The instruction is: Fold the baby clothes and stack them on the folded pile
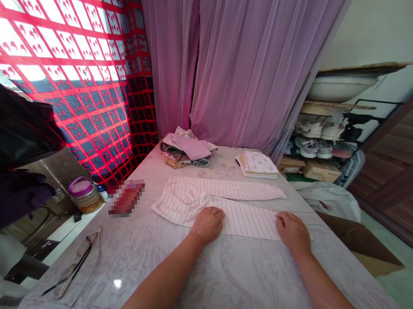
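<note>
A pair of white trousers with pink stripes [245, 215] lies spread on the table, waistband to the left and legs to the right. The far leg lies slightly apart from the near one. My left hand [209, 224] rests palm down on the near leg, close to the crotch, fingers laid on the cloth. At the hem of that same leg, my right hand [294, 233] has its fingers curled, gripping the edge of the fabric. The undersides of both hands are hidden.
On the table [242, 273] are a pile of folded clothes [188, 146], a stack of papers [258, 163], a blurred red object [127, 200] and glasses with a cable [73, 270]. A purple-lidded jar [85, 194] stands left. Right are a shoe rack [317, 140] and a cardboard box [362, 243].
</note>
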`<state>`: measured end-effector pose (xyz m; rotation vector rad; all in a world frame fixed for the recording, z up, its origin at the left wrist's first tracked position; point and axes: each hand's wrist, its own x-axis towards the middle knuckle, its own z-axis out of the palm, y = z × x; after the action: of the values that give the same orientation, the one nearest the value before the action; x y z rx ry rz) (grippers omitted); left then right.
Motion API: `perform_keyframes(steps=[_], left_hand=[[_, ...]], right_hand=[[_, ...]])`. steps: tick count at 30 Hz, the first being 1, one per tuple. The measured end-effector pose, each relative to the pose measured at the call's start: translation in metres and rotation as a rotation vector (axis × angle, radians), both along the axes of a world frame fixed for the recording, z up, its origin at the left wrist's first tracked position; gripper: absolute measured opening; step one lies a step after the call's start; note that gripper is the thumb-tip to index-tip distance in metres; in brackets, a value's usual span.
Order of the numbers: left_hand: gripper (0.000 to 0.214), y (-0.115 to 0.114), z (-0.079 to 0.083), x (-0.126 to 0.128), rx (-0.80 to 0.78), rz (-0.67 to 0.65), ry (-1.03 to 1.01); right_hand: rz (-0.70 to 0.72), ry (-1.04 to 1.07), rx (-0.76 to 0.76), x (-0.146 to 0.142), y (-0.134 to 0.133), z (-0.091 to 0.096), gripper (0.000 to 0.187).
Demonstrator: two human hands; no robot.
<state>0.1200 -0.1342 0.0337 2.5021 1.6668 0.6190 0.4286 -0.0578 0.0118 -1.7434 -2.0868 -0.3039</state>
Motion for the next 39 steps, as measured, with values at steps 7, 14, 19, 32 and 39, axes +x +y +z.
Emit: perform_keyframes(steps=[7, 14, 19, 32, 39], left_hand=[[0.026, -0.001, -0.001, -0.001, -0.01, -0.017, -0.048], [0.023, -0.001, 0.003, -0.001, -0.046, -0.021, -0.089], [0.023, -0.001, 0.005, -0.001, -0.079, -0.019, -0.114], [0.022, -0.001, -0.001, -0.002, -0.057, -0.051, -0.167], [0.029, -0.002, -0.006, -0.005, -0.059, -0.055, -0.182]], right_hand=[[-0.022, 0.018, 0.002, 0.004, 0.001, -0.004, 0.03], [0.054, 0.083, 0.139, 0.017, 0.009, -0.019, 0.027], [0.083, 0.089, 0.195, 0.022, 0.012, -0.025, 0.025], [0.037, 0.128, 0.149, 0.019, 0.007, -0.021, 0.026], [0.051, 0.142, 0.194, 0.018, 0.007, -0.019, 0.029]])
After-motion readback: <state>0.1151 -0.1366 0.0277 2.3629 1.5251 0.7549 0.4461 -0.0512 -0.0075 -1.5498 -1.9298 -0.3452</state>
